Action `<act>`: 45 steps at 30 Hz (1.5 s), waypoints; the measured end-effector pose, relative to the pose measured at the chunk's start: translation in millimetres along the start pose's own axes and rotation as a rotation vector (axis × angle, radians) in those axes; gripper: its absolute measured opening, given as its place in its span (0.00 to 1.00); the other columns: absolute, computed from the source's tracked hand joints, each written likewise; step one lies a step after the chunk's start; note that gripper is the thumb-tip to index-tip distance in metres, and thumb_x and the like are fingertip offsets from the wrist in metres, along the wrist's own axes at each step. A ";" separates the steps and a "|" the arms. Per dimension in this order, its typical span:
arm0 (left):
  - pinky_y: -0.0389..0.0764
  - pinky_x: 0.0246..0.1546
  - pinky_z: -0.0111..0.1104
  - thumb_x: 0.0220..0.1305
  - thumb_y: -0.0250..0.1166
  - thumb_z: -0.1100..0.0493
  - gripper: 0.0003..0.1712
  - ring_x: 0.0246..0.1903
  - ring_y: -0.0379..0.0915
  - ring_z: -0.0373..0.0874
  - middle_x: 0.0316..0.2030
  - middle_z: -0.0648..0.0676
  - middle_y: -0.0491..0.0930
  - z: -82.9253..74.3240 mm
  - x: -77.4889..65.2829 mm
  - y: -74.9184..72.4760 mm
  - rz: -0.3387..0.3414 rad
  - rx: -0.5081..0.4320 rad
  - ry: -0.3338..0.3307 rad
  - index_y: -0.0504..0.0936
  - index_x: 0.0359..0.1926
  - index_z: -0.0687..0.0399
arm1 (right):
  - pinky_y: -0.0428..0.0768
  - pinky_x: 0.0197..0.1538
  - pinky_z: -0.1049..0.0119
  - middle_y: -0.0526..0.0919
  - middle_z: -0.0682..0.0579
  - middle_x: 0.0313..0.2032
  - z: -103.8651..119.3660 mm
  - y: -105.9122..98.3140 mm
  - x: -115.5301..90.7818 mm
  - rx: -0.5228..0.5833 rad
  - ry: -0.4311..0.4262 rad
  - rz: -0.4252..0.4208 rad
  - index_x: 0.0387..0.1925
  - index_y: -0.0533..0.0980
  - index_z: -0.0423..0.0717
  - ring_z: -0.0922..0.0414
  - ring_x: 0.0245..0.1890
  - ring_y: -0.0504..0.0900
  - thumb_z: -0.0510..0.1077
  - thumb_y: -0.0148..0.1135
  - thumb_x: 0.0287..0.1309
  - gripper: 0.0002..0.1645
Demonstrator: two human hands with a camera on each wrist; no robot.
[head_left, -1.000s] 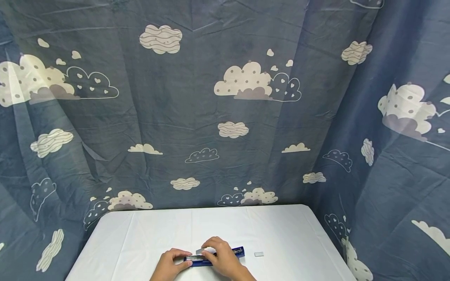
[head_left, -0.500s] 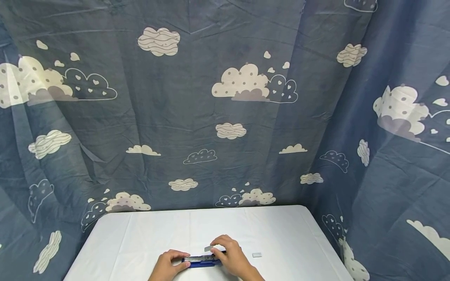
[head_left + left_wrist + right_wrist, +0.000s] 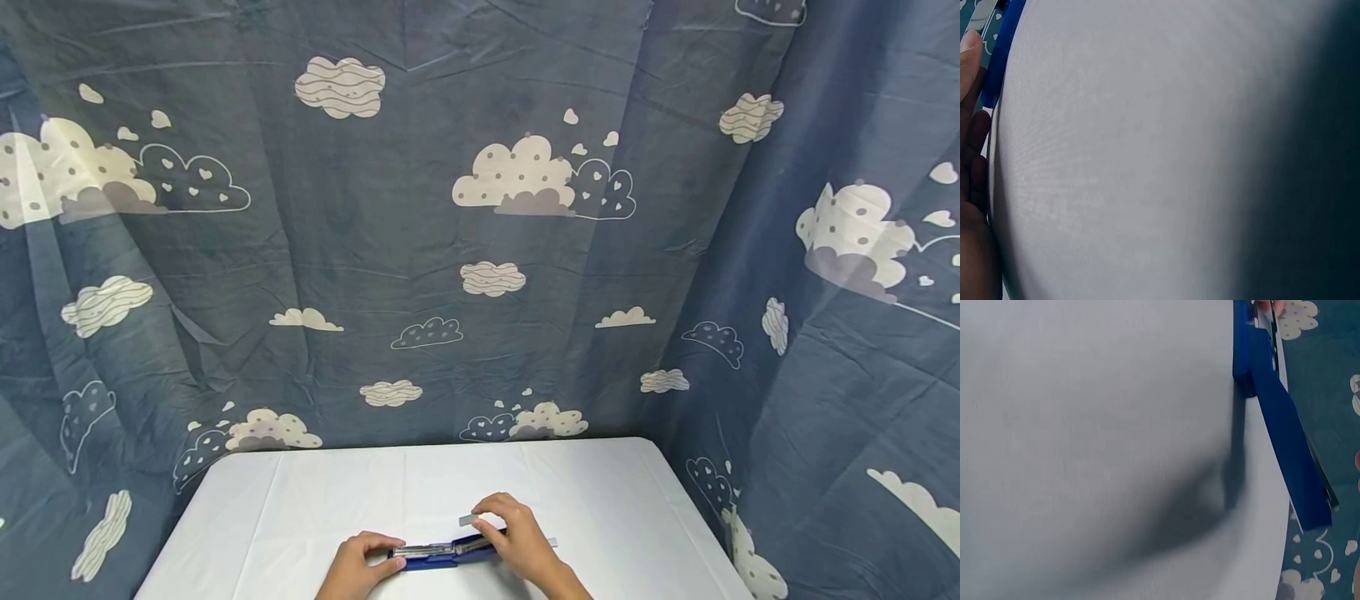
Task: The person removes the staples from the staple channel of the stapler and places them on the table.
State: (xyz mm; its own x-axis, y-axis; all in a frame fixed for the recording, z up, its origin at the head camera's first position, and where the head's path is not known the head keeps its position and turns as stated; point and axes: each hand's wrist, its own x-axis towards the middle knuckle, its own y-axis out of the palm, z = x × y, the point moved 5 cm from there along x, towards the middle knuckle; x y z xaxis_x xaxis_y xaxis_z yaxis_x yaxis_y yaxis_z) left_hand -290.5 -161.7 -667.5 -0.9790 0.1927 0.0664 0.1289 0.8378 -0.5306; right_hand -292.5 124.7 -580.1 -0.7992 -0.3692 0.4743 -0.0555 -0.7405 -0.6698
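A blue stapler (image 3: 431, 563) lies across the white table, folded wide open with its metal staple channel facing up. My left hand (image 3: 351, 568) grips its left end between thumb and fingers. In the left wrist view, the thumb (image 3: 969, 47) is beside the blue body (image 3: 999, 59). My right hand (image 3: 521, 537) pinches a small grey strip of staples (image 3: 468, 520) just above the stapler's hinged part. The right wrist view shows the stapler's swung-back blue arm (image 3: 1288, 444) slanting over the table; the right hand is mostly out of that view.
Another grey staple strip (image 3: 553, 542) lies on the table to the right, partly covered by the right hand. The white table (image 3: 300, 500) ends at a dark blue curtain (image 3: 420, 250) with cloud prints, which hangs behind and at both sides.
My right hand has moved right and slightly up from over the stapler, carrying the staple strip and uncovering the stapler's middle. My left hand keeps its hold at the left end.
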 end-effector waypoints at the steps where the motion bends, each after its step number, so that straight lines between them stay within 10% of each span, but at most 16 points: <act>1: 0.79 0.50 0.32 0.55 0.79 0.44 0.17 0.46 0.81 0.40 0.42 0.44 0.88 -0.1 0.2 -0.4 0.000 -0.003 -0.004 0.91 0.44 0.43 | 0.84 0.53 0.59 0.87 0.59 0.43 -1.2 -2.2 -0.4 -0.002 0.000 -0.003 0.43 0.85 0.48 0.60 0.47 0.85 0.43 0.68 0.67 0.06; 20: 0.80 0.48 0.31 0.57 0.78 0.44 0.16 0.45 0.82 0.39 0.42 0.44 0.89 3.6 -3.6 -3.3 0.012 0.027 0.019 0.91 0.44 0.43 | 0.85 0.49 0.62 0.87 0.62 0.41 -26.2 -42.8 -20.7 -0.060 -0.010 -0.133 0.41 0.85 0.51 0.60 0.44 0.87 0.40 0.73 0.61 0.07; 45: 0.79 0.50 0.32 0.56 0.79 0.45 0.16 0.45 0.81 0.38 0.41 0.42 0.88 0.8 0.7 0.9 -0.001 0.023 0.021 0.92 0.44 0.42 | 0.85 0.51 0.61 0.86 0.68 0.39 -82.5 -98.3 -59.7 -0.144 0.268 -0.170 0.39 0.87 0.53 0.67 0.44 0.85 0.39 0.76 0.57 0.09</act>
State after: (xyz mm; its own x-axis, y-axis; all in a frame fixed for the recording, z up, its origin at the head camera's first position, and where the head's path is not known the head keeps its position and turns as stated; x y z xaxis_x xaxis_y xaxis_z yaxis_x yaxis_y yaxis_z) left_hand -291.2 -161.3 -668.6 -0.9756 0.2029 0.0843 0.1243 0.8260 -0.5498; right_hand -288.7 265.8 -589.7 -0.8989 -0.0732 0.4319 -0.2696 -0.6847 -0.6771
